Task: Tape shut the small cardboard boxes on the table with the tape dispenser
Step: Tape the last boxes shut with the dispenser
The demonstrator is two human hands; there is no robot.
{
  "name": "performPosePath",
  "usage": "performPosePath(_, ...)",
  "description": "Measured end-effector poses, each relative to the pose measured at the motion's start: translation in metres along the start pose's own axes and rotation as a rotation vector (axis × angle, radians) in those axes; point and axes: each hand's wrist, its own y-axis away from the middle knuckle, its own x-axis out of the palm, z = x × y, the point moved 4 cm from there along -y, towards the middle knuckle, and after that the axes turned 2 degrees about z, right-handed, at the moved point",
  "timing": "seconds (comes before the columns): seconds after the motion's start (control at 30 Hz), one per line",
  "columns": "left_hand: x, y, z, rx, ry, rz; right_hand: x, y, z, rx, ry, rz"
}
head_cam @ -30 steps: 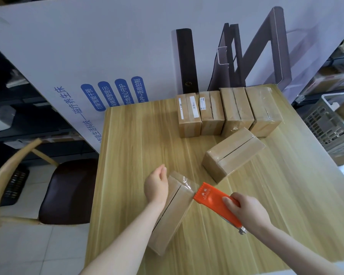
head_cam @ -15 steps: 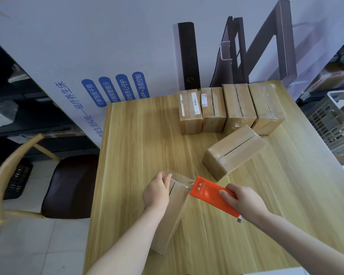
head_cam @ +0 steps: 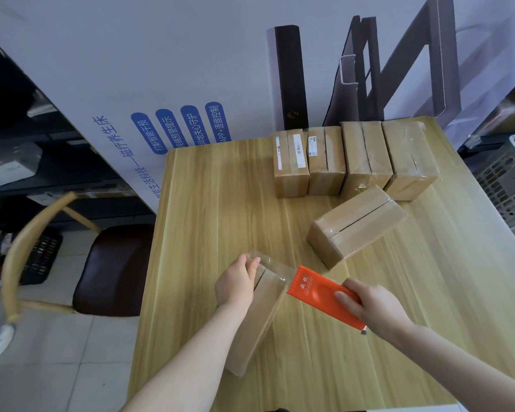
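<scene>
A small cardboard box [head_cam: 260,319] lies lengthwise on the wooden table [head_cam: 208,221] near its front. My left hand [head_cam: 237,282] presses on the box's far end, fingers over the clear tape there. My right hand [head_cam: 375,307] grips the orange tape dispenser [head_cam: 315,291], whose front edge meets the box's far right corner. Another box [head_cam: 356,226] lies slanted in the middle right. Several more boxes [head_cam: 354,159] stand in a row at the back.
A large white printed carton [head_cam: 191,69] stands behind the table. A wooden chair with a dark seat [head_cam: 113,269] is at the left. A grey plastic crate [head_cam: 506,185] sits at the right edge.
My left hand has slid forward to the box's far end. The dispenser has moved a little toward that end, staying against the box.
</scene>
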Motion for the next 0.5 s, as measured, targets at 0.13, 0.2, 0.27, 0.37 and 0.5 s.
performPosePath(0.13, -0.001, -0.001, -0.001, -0.010, 0.014, 0.005, -0.004, -0.006, 0.011, 0.020, 0.088, 0.015)
performPosePath(0.2, 0.000, 0.000, 0.000, -0.017, 0.018, 0.008, -0.010, -0.007, 0.022, 0.012, 0.162, 0.022)
performPosePath(0.27, 0.001, -0.001, 0.000, -0.020, 0.025, 0.009, -0.017, -0.009, 0.033, 0.002, 0.269, 0.002)
performPosePath(0.37, 0.001, 0.000, 0.000, -0.023, 0.029, 0.008, -0.020, -0.011, 0.041, -0.017, 0.517, 0.026)
performPosePath(0.5, 0.002, -0.001, 0.001, -0.032, 0.051, -0.007, -0.004, -0.002, 0.010, 0.079, 0.569, 0.064)
